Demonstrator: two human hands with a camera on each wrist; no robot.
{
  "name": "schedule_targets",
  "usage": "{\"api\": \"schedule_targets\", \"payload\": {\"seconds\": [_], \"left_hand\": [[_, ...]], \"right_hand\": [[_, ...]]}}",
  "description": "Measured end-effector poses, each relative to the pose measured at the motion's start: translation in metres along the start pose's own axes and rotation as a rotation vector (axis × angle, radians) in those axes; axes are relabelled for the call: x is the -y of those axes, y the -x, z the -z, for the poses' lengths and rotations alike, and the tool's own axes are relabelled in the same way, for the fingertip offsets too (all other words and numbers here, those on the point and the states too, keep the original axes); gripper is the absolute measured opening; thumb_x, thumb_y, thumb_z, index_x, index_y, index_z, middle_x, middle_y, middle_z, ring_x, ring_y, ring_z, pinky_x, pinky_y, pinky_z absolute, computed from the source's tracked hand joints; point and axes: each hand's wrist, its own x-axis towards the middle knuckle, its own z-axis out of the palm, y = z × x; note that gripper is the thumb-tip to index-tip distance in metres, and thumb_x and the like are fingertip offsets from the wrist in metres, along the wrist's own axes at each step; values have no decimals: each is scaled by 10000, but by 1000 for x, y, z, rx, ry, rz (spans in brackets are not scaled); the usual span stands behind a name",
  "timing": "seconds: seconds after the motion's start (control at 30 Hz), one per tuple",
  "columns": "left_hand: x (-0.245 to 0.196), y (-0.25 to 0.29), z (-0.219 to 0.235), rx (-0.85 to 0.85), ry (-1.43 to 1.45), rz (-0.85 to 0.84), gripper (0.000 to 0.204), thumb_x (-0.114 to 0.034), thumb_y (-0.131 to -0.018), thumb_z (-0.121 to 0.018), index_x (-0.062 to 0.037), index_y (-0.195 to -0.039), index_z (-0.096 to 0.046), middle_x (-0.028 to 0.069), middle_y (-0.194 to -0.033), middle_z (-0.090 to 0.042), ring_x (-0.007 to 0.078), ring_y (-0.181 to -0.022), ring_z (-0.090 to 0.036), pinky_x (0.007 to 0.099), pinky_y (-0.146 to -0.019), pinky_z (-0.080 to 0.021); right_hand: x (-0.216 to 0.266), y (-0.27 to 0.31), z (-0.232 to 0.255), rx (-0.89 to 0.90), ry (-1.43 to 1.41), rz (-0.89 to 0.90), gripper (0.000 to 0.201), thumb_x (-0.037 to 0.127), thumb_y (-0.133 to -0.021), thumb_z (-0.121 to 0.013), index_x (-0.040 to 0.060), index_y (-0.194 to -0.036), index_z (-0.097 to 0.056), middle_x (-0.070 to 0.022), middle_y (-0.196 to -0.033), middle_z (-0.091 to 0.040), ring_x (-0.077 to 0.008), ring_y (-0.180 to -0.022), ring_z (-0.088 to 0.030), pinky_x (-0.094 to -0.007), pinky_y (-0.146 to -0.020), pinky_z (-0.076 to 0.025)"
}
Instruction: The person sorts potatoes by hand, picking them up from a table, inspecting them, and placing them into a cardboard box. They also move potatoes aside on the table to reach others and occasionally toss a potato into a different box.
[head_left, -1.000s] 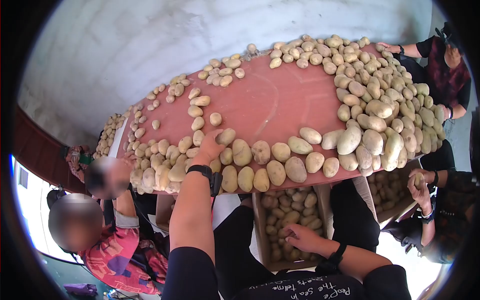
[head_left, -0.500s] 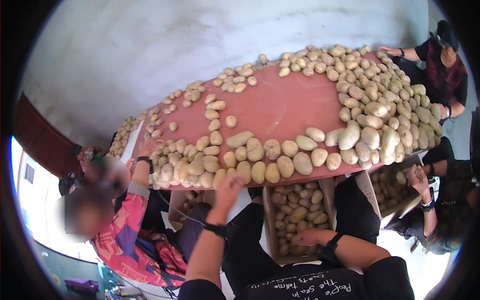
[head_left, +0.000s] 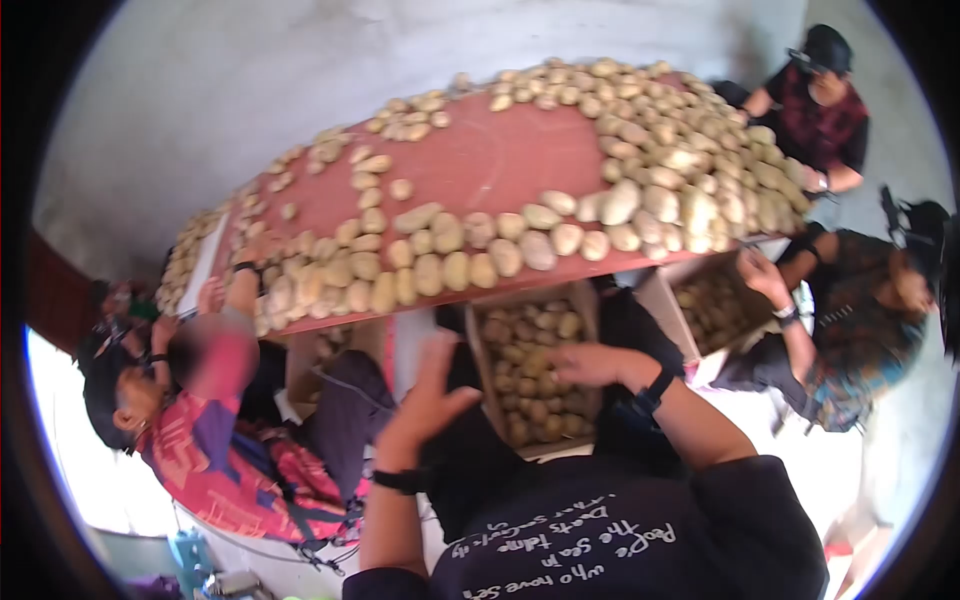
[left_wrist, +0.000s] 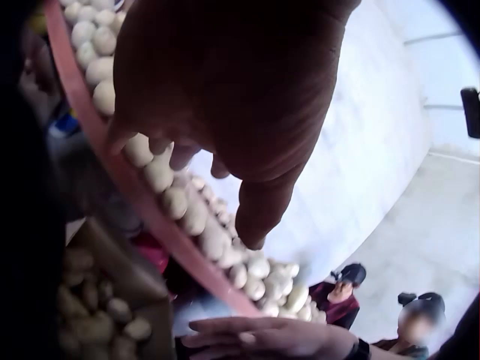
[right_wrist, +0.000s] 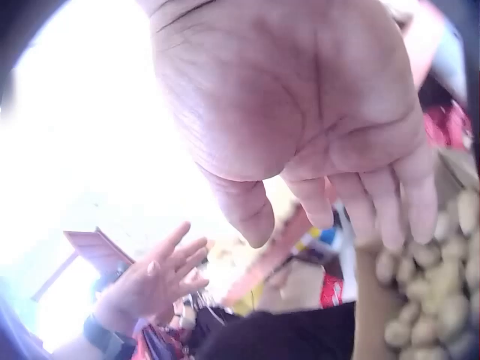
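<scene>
My left hand [head_left: 430, 400] is raised in front of my body, short of the table's near edge, fingers extended and thumb spread, nothing in it. My right hand [head_left: 600, 365] hovers over the near right part of a cardboard box [right_wrist: 367, 300] between my legs. Its fingers are loosely straight, and the right wrist view shows a bare palm. Potatoes [head_left: 530, 370] fill much of that box. More potatoes [head_left: 455, 270] lie in rows along the near edge of the red tabletop [head_left: 500, 165], just beyond my left hand.
A big heap of potatoes [head_left: 680, 165] covers the table's right end. At left, a person in a pink patterned top [head_left: 210, 470] reaches onto the table. Two people sit at right, one beside another cardboard box [head_left: 665, 310] of potatoes. A wall [head_left: 400, 45] rises behind the table.
My left hand has let go of a potato on the table, drawn back past the near edge and opened. My right hand has lifted from the potatoes in the box. The head view has shifted.
</scene>
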Motion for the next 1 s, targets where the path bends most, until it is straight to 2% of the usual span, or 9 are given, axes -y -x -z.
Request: {"api": "schedule_targets", "payload": {"seconds": [0.13,0.23,0.3,0.37,0.47,0.53,0.6,0.7,1.0], "left_hand": [[-51,-3,101,-669,-125,-63,965,-412,-843,-669,-1,-1525,-124,207,-1596,-101,338,-1485,-62,452,-1192,-58],[-93,-7,153,-1162,-185,-327,754,-314,-921,-535,40,-1491,-190,206,-1552,-208,328,-1444,-198,475,-1169,-170],[-106,-16,162,-1469,-107,-535,652,-238,-915,-541,60,-1442,-298,216,-1503,-306,340,-1393,-303,497,-1126,-261],[-102,-30,162,-1418,-74,-524,577,-175,-906,-537,69,-1398,-360,212,-1451,-380,352,-1329,-389,488,-1094,-308],[-23,-55,128,-1174,-296,-149,495,-95,-869,-559,81,-1321,-456,229,-1329,-512,395,-1200,-511,458,-1037,-381],[32,-74,87,-622,-357,56,512,-97,-828,-614,51,-1302,-489,259,-1276,-543,419,-1187,-514,441,-1026,-394],[84,-60,32,-219,-290,-23,472,-103,-760,-699,-19,-1212,-591,238,-1222,-584,410,-1188,-520,443,-1048,-389],[46,5,-17,-189,-133,57,398,-109,-743,-733,-34,-1119,-626,199,-1243,-592,376,-1225,-514,437,-1064,-388],[-28,128,-26,38,5,-7,377,-132,-800,-721,-24,-1151,-636,187,-1167,-642,361,-1109,-594,412,-968,-468]], "right_hand": [[108,96,98,-782,216,220,599,199,-887,-621,16,-1399,-368,-197,-1424,-399,-366,-1326,-391,-423,-1092,-324],[163,151,135,-1597,448,346,631,132,-885,-582,-27,-1438,-323,-203,-1478,-357,-312,-1363,-368,-428,-1125,-286],[185,163,152,-1843,462,740,592,207,-912,-498,-61,-1418,-345,-239,-1451,-361,-300,-1340,-375,-440,-1120,-299],[185,158,159,-1974,570,778,571,153,-859,-543,-46,-1378,-412,-211,-1415,-418,-315,-1331,-387,-473,-1116,-291],[126,113,168,-1833,768,433,558,59,-750,-612,2,-1297,-518,-187,-1344,-509,-398,-1317,-393,-509,-1121,-244],[53,65,146,-1619,572,322,519,98,-775,-622,14,-1276,-519,-206,-1324,-511,-374,-1312,-415,-532,-1127,-212],[-5,40,99,-1204,723,-231,552,165,-803,-594,57,-1333,-482,-230,-1385,-392,-387,-1380,-282,-687,-1090,-160],[-19,68,32,-741,431,-361,569,312,-827,-627,150,-1351,-477,-167,-1460,-340,-391,-1407,-232,-703,-1085,-179],[50,172,-36,-244,391,-363,566,376,-868,-630,126,-1356,-488,-196,-1383,-453,-380,-1286,-442,-543,-1004,-402]]}}
